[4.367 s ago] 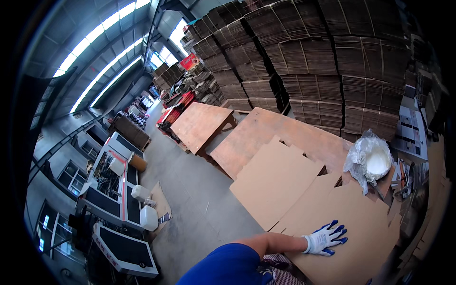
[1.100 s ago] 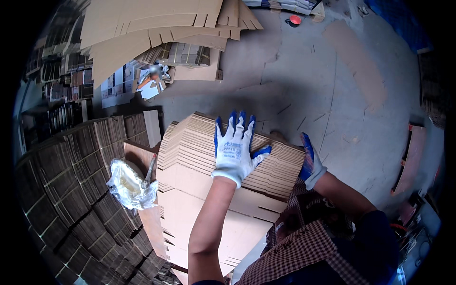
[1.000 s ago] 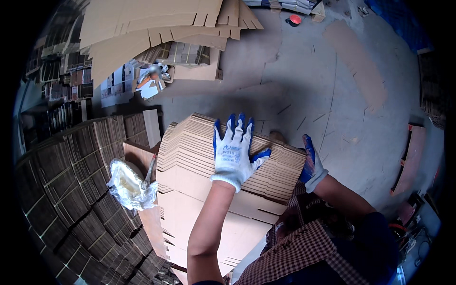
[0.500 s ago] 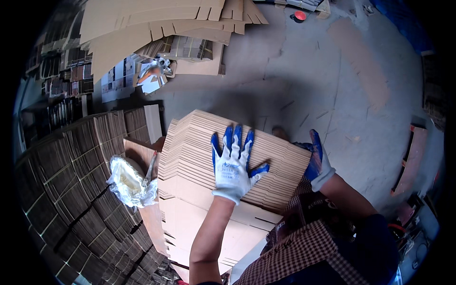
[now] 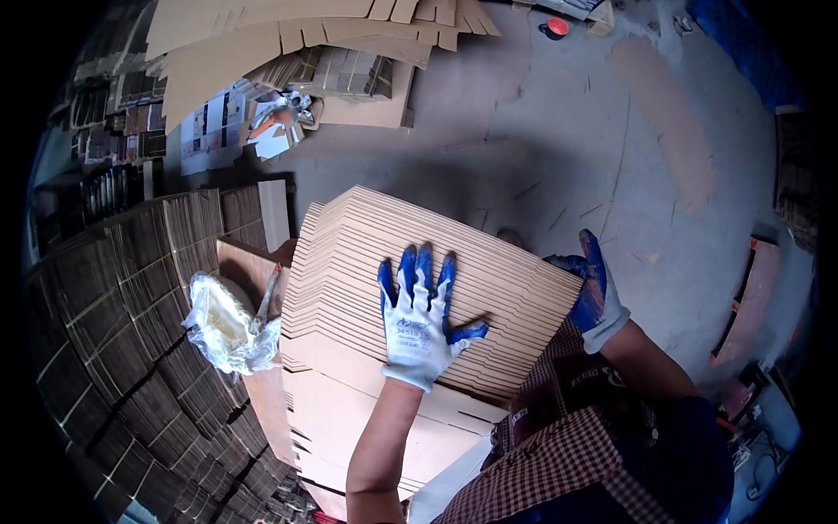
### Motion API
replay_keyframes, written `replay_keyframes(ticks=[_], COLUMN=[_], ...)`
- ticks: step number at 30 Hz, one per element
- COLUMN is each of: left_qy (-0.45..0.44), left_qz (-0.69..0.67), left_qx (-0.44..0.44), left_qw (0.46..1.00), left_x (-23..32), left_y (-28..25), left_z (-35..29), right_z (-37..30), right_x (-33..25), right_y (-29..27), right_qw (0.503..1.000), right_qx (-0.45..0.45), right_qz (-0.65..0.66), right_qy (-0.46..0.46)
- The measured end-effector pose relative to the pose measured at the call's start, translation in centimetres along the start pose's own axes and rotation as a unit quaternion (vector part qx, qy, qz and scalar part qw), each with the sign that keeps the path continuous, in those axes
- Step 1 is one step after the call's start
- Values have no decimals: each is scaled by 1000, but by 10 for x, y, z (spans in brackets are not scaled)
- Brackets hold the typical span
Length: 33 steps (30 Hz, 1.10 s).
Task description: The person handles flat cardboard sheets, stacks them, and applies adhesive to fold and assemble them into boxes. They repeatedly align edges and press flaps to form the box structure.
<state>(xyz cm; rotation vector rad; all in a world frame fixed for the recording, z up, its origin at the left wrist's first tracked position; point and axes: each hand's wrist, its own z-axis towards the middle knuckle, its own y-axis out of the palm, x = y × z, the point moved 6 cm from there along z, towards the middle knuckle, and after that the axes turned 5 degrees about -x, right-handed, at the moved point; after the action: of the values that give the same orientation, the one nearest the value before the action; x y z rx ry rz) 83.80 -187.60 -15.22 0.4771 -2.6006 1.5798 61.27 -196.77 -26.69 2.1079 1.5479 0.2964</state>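
A fanned stack of flat brown cardboard sheets (image 5: 349,262) lies before me, its edges stepped in many thin layers. My left hand (image 5: 421,314), in a white glove with blue-coated fingers, rests flat on top with its fingers spread. At the stack's right corner, my right hand (image 5: 594,293) wears the same kind of glove; its thumb points up and its other fingers reach behind the edge, partly hidden. Left of the stack, a plastic-lined bowl of pale paste (image 5: 225,319) sits on a wooden board with a brush (image 5: 268,297) leaning at its rim.
Strapped bundles of cardboard (image 5: 105,323) are piled along the left. Large slotted cardboard sheets (image 5: 253,44) lie at the far left over another tied bundle (image 5: 349,74). A red-and-black cup (image 5: 554,29) stands on the concrete floor, and a pinkish board (image 5: 749,301) lies at the right.
My left hand has slid slightly nearer and left over the fanned sheets. My right hand stays at the stack's right corner. The view has shifted a little.
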Motion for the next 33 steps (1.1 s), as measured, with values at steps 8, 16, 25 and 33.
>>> replay_keyframes(ticks=[8, 16, 25, 33], left_qy=[-2, 91, 51, 52], left_qz=[-6, -46, -9, -16], left_qx=[7, 60, -16, -12], left_qw=[1000, 993, 999, 998], left_x=[-5, 31, 18, 12], left_y=[11, -13, 1, 10], left_z=[-12, 45, 64, 48], right_z=[17, 19, 2, 7], right_x=[0, 21, 14, 9], right_y=[-10, -1, 9, 5], right_qw=[1000, 992, 991, 992], right_qx=[0, -65, -3, -36], right_qz=[4, 33, 99, 86], right_qy=[21, 107, 87, 82])
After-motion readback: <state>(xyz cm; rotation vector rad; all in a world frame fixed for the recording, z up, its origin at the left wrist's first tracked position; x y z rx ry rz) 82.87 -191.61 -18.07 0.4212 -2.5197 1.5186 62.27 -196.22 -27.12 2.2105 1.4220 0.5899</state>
